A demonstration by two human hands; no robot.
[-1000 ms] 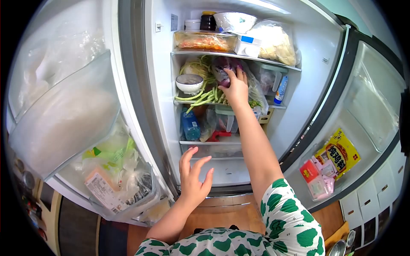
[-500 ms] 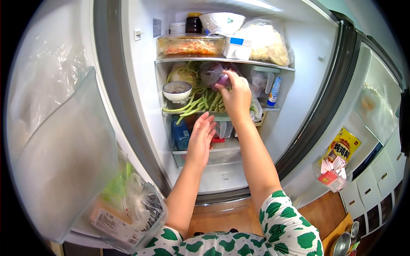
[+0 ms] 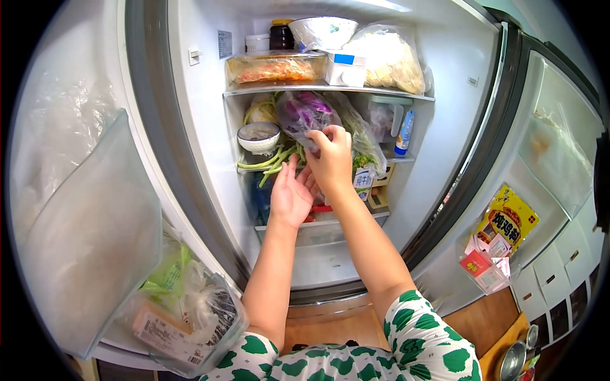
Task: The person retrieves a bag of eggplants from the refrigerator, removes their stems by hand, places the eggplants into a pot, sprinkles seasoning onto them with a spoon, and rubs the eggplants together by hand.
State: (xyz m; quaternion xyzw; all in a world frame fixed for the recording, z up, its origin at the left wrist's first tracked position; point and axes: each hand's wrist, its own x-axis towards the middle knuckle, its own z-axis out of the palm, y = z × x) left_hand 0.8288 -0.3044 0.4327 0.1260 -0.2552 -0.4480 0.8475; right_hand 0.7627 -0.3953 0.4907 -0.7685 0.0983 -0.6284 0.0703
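Observation:
A clear plastic bag of purple vegetables (image 3: 309, 113) hangs at the front of the middle fridge shelf. My right hand (image 3: 333, 159) pinches the lower front part of this bag between thumb and fingers. Just below and to the left, my left hand (image 3: 293, 195) is open, palm up, fingers spread under the bag. Long green beans (image 3: 273, 166) droop over the shelf edge beside my left fingertips. A small bowl (image 3: 258, 141) stands left of the bag. Behind my right hand lies another clear bag of green vegetables (image 3: 363, 136).
Above, the upper shelf (image 3: 381, 94) holds a covered dish (image 3: 276, 68), a white box (image 3: 345, 68) and a big bowl (image 3: 323, 32). A blue tube (image 3: 405, 132) stands at the right. Open doors flank me, the left one with a loaded door bin (image 3: 219, 340).
The purple vegetable bag has come forward and lower, with my right hand gripping it. My left hand has turned palm up and moved closer beneath it.

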